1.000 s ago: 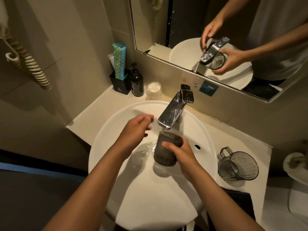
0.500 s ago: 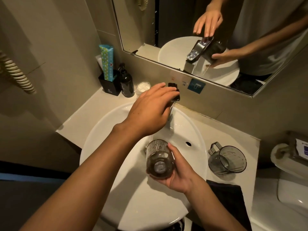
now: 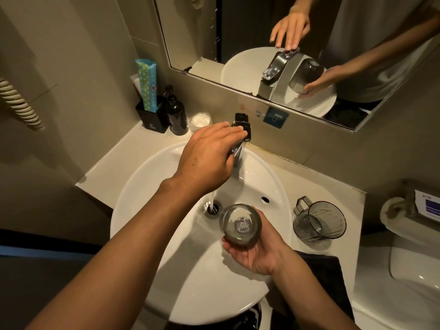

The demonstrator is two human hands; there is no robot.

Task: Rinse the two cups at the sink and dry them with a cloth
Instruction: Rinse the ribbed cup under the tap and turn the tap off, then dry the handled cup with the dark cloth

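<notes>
1. A person is standing at a round white sink point(image 3: 147, 191), seen from above, with water running from the chrome tap point(image 3: 238, 153) into the drain point(image 3: 212, 208).
2. The left hand point(image 3: 209, 158) is lying flat over the tap's lever, fingers straight and pressed together, holding nothing.
3. The right hand point(image 3: 258, 251) is cupping a dark ribbed cup point(image 3: 240, 226) from below, fingers curled round it. The cup is tilted, its base facing the camera, and is sitting just right of the stream, not under it.
4. The second cup point(image 3: 319, 222), clear grey with a handle, is lying on its side on the counter to the right of the sink, untouched.
5. A dark cloth point(image 3: 326, 277) is lying on the counter's near right corner.
6. This appears to be the end of the first rinse. Doing it well likely means pressing the lever fully closed, then shaking the drips into the basin before reaching for the cloth.
</notes>
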